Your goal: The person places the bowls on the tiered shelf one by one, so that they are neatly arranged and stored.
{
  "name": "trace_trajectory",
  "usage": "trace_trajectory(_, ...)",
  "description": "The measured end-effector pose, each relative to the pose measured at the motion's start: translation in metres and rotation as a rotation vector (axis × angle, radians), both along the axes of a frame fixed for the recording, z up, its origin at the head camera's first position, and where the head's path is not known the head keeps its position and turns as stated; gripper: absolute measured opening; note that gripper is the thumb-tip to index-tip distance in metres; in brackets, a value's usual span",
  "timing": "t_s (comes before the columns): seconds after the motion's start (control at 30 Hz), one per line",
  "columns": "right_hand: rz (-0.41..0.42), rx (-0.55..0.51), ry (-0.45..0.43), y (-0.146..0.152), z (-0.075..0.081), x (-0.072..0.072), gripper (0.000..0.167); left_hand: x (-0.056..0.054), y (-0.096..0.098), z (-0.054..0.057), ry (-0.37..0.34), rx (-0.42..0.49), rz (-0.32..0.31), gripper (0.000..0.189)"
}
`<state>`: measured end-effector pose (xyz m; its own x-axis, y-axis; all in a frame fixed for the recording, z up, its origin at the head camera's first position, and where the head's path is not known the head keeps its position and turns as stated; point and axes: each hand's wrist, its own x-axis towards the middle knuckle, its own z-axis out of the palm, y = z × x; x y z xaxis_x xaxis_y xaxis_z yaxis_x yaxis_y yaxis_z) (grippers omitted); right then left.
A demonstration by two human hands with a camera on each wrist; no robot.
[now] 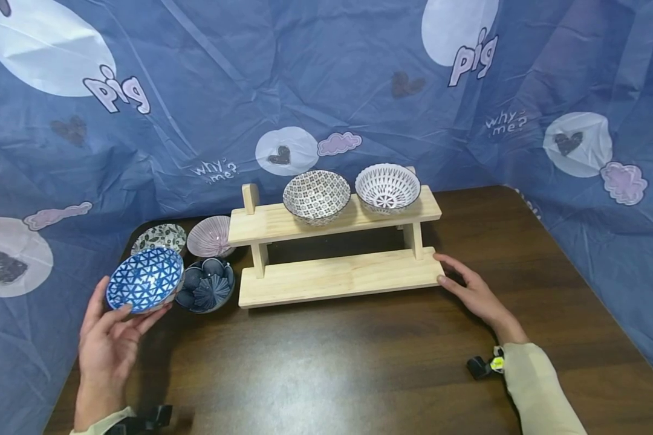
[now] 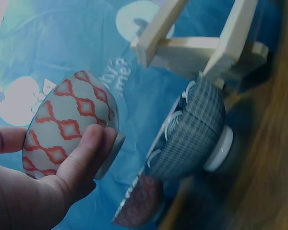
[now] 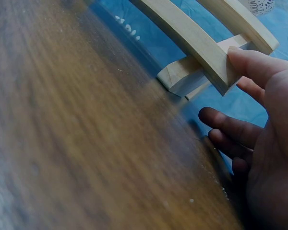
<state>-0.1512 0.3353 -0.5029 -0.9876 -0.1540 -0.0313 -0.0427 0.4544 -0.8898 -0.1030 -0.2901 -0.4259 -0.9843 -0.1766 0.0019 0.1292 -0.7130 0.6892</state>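
My left hand (image 1: 109, 347) holds up a bowl (image 1: 144, 279) with blue and white triangles inside, fingers beneath it and thumb near its rim. The left wrist view shows the outside of this bowl (image 2: 62, 129) as white with red diamond shapes. At the right end of a two-tier wooden display stand (image 1: 337, 277), my right hand (image 1: 481, 299) pinches the lower board between thumb and forefinger. The right wrist view has the thumb on the corner of the board (image 3: 209, 62), while the other fingers stay off it.
On the upper board sit a brown-patterned bowl (image 1: 317, 198) and a white bowl with dark strokes (image 1: 387, 188). Left of the stand are a dark blue bowl (image 1: 209, 290), a pink striped bowl (image 1: 209, 235) and a leaf-patterned bowl (image 1: 160, 237). A blue printed cloth (image 1: 326, 78) hangs behind the table (image 1: 315, 374).
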Motion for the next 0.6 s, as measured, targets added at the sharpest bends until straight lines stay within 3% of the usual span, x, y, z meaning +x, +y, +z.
trace_trajectory(0.23,0.001,-0.006,0.008,-0.001,-0.001,-0.001,0.055,-0.001,0.012,0.01,0.107,0.039,-0.073,0.065)
trace_trajectory(0.6,0.002,0.002,0.019,-0.001,-0.001,0.0,0.055,0.0,0.026,0.021,0.115,0.007,-0.108,0.063)
